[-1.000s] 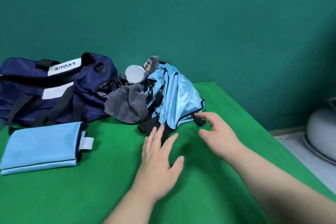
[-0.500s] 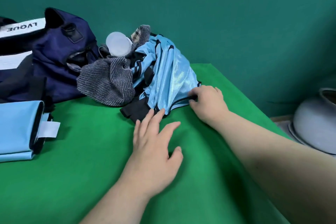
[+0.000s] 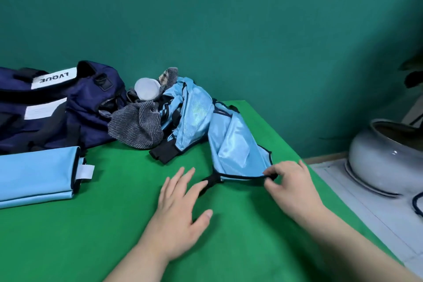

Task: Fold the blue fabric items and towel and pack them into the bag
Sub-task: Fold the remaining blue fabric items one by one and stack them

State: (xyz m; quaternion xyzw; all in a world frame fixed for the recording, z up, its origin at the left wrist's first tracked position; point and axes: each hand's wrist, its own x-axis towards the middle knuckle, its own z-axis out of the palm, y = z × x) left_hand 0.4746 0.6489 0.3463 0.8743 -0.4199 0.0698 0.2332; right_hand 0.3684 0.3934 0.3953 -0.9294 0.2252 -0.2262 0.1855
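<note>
A shiny light-blue garment with black trim (image 3: 233,144) is stretched from the pile toward me across the green table (image 3: 91,236). My right hand (image 3: 290,185) pinches its black-edged hem at the near right corner. My left hand (image 3: 180,210) lies flat and open on the table, fingertips close to the garment's black strap. A folded light-blue fabric item (image 3: 36,174) rests at the left. The navy duffel bag (image 3: 55,107) stands at the back left. A grey striped towel (image 3: 137,126) is heaped against the bag.
A white round lid or cup (image 3: 147,88) sits on top of the pile, beside a checked cloth. A black fabric piece (image 3: 163,154) pokes out under the blue garment. Off the table's right edge stands a large grey ceramic pot (image 3: 386,155). A green wall runs behind.
My right hand took hold of the blue garment's hem and drew it out of the pile toward me and to the right. My left hand stayed flat on the table.
</note>
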